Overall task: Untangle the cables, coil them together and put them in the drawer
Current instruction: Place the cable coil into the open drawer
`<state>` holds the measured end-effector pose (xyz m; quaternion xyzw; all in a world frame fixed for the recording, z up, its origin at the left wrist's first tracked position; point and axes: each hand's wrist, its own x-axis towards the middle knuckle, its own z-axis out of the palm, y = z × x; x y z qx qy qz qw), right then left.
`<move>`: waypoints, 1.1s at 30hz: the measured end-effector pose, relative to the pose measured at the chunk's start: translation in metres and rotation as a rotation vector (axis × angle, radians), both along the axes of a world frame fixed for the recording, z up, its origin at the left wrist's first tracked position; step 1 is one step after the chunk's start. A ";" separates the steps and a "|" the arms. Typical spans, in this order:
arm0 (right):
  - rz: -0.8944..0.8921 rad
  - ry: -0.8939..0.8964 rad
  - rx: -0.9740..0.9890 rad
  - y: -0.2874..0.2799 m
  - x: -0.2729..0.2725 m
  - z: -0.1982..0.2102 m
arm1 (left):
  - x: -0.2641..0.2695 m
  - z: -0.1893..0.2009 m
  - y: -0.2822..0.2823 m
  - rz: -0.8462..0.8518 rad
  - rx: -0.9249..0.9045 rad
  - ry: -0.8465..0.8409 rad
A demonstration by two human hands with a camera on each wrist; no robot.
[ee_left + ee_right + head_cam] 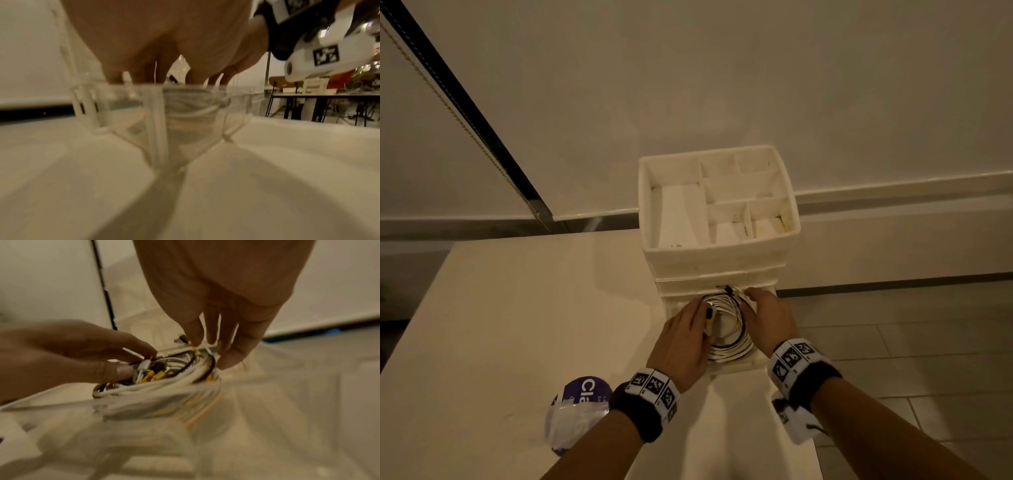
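A coil of white, black and yellow cables [729, 342] lies in the pulled-out clear bottom drawer [736, 366] of a white drawer unit [715, 263]. My left hand [703, 320] is on the coil's left side. In the right wrist view its thumb and forefinger [131, 361] pinch the coil [164, 386] near a silver plug. My right hand [753, 301] reaches over the coil's far right side. Its straight fingers [209, 344] point down and touch the cables. The left wrist view shows my left palm [164, 40] above the drawer's clear wall [185, 113], blurred.
The unit stands at the back right of a white table [517, 325], its top a tray of bare compartments [678, 212]. A round purple-labelled packet [582, 407] lies by my left forearm. The table's right edge runs under my right arm, with tiled floor [911, 342] beyond.
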<state>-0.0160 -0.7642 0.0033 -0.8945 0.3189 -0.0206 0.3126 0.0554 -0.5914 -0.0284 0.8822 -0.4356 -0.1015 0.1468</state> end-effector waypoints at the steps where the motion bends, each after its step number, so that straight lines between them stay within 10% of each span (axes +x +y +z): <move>1: 0.017 -0.015 0.012 0.002 0.000 -0.006 | 0.000 -0.005 0.001 0.000 0.013 -0.007; 6: 0.101 -0.087 -0.061 0.001 -0.005 -0.021 | -0.003 -0.008 -0.001 0.008 0.113 -0.059; 15: 0.357 0.385 -0.236 -0.007 0.001 -0.007 | -0.009 -0.013 -0.005 0.045 0.186 -0.100; 21: 0.444 0.007 -0.300 0.009 -0.019 -0.015 | -0.006 -0.009 0.003 0.086 0.170 -0.138; 33: 0.427 -0.166 -0.219 0.006 -0.024 -0.033 | -0.009 -0.023 0.012 0.161 -0.217 0.036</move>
